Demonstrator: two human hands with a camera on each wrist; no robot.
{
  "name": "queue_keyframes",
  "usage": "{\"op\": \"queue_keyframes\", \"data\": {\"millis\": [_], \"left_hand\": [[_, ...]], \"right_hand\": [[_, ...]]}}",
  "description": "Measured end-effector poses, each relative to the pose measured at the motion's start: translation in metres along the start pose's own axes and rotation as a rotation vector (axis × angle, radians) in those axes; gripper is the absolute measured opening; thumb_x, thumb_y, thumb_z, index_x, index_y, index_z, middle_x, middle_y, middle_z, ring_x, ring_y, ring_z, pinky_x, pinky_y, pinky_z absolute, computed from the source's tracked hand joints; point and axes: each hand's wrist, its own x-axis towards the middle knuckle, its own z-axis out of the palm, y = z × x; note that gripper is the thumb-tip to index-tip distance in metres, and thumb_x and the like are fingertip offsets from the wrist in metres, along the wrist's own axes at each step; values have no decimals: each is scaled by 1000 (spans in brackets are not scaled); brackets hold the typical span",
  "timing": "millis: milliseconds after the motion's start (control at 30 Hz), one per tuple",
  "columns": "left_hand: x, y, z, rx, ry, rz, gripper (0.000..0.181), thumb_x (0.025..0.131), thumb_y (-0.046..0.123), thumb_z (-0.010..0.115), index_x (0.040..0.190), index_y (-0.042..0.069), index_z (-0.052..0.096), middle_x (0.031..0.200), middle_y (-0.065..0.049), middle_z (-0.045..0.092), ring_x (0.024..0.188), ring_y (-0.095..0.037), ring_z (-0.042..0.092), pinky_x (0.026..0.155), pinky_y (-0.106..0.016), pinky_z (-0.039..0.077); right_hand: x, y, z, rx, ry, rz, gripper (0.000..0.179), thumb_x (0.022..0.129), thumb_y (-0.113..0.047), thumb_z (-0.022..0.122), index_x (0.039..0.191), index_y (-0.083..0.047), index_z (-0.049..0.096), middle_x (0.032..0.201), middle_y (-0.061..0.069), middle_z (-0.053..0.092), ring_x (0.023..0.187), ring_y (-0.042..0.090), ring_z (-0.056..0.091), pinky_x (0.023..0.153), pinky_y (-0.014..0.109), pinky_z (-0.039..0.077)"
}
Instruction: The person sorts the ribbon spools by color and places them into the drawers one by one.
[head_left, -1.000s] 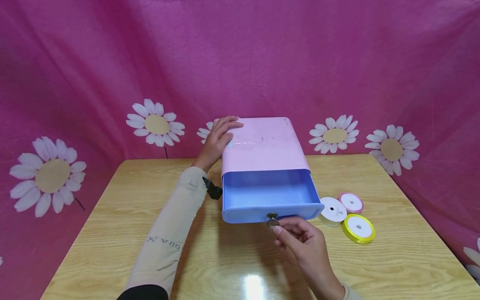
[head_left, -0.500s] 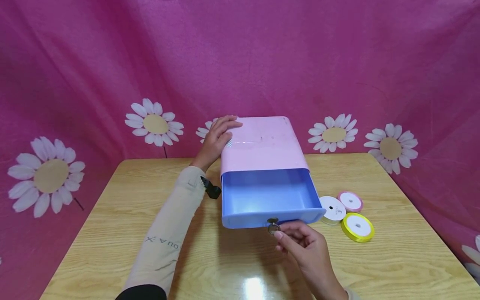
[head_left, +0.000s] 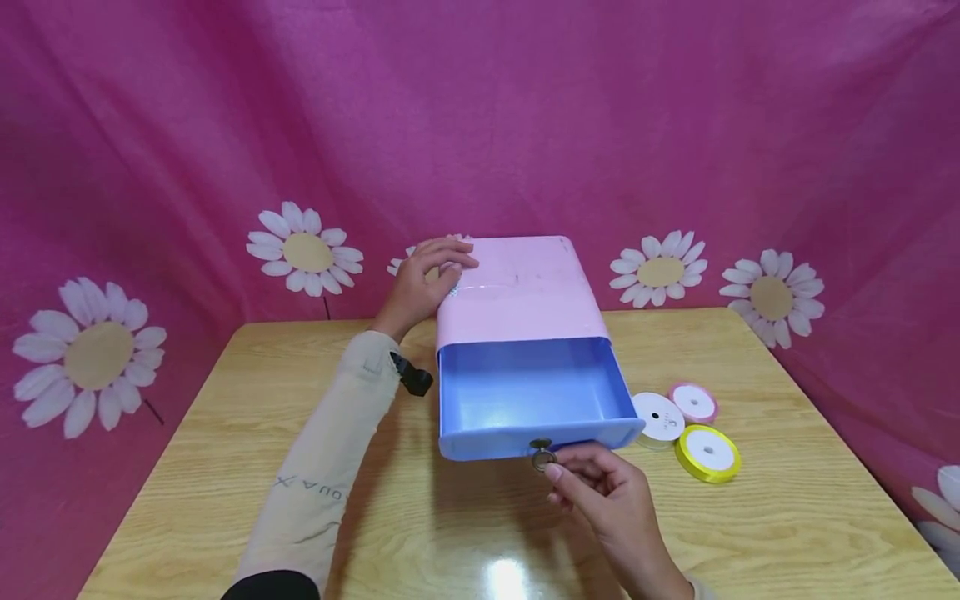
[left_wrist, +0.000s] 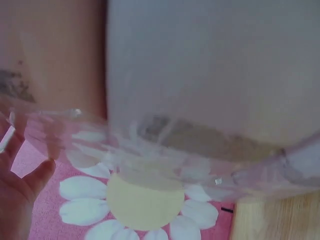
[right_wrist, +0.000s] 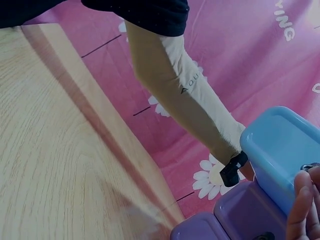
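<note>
A small drawer unit with a pink case (head_left: 525, 292) stands on the table, its top blue drawer (head_left: 532, 383) pulled out and bare inside. My left hand (head_left: 426, 279) rests on the case's far left top edge, fingers laid across the top. Thumb and fingers of my right hand (head_left: 611, 500) pinch the metal ring pull (head_left: 543, 459) on the drawer front. In the right wrist view, purple drawers (right_wrist: 250, 210) sit below the blue drawer (right_wrist: 285, 145), and part of my right hand (right_wrist: 302, 205) shows at its ring. The left wrist view is mostly blurred.
Right of the drawer lie three ribbon spools: white (head_left: 660, 419), pink-edged (head_left: 693, 403) and yellow (head_left: 708, 453). The wooden table (head_left: 247, 433) backs onto a pink flowered cloth (head_left: 480, 125).
The blue drawer has slid slightly farther out toward me, with my right hand on its ring. My left hand stays on the case. The head view has shifted a little.
</note>
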Motion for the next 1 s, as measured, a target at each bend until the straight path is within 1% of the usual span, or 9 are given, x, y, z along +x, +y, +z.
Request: {"op": "queue_keyframes", "data": {"millis": [100,167,267,333,367,500,600,833,1000], "left_hand": [[-4,-1,0,-1,-32,-15,25,88,14,52,107,4,64,126,-10,52,128,-22,33,109,-36,12],[-6,-2,0,-2,-43,-4,26,87,15,52,108,4,63,127,-11,50,129,-21,31,110,-36,5],[-7,-4,2,-10,-46,24,27,85,13,54,108,3,62,127,-12,49,130,-20,30,110,-40,1],[-7,-5,3,-20,-40,47,26,84,11,54,107,3,62,127,-13,49,130,-21,29,109,-43,0],[-6,-5,3,-20,-39,46,26,84,11,54,107,3,61,127,-12,48,130,-20,29,109,-42,0],[-4,-6,5,-36,-23,64,25,84,10,53,107,3,61,127,-12,48,130,-25,29,109,-42,0],[-2,-6,6,-51,-17,69,25,84,9,52,106,2,61,127,-13,48,129,-27,29,109,-41,0],[-3,-6,7,-65,-9,48,26,83,9,51,106,2,61,127,-13,48,129,-26,27,109,-36,6],[-3,-8,7,-76,-3,49,26,84,8,51,106,0,60,127,-14,48,129,-24,27,109,-34,9]], "right_hand": [[0,2,1,-12,13,9,21,81,-4,64,97,6,57,86,13,66,65,16,62,57,30,52],[-1,2,2,-13,26,9,21,81,-4,64,97,7,57,85,13,66,64,17,62,56,31,51],[-1,2,4,-20,36,5,21,80,-4,64,96,8,57,85,14,66,63,17,62,55,30,51],[-1,2,3,-19,25,-5,21,81,-3,63,97,8,56,85,12,67,63,17,62,55,31,51],[-1,2,3,-22,18,-10,21,81,-3,63,97,8,56,85,11,67,63,17,63,56,31,52],[-1,2,1,-12,-8,-27,21,82,-2,61,98,9,55,85,9,66,65,16,62,57,32,52],[-1,0,1,-3,-9,-28,21,82,-2,61,99,9,54,85,10,66,65,16,62,57,32,52],[-5,1,2,-22,-18,-30,21,82,-1,61,98,10,54,85,11,66,64,16,63,56,30,51],[-6,3,1,-20,-15,-21,20,82,-3,61,99,8,55,86,10,67,65,16,64,56,29,51]]}}
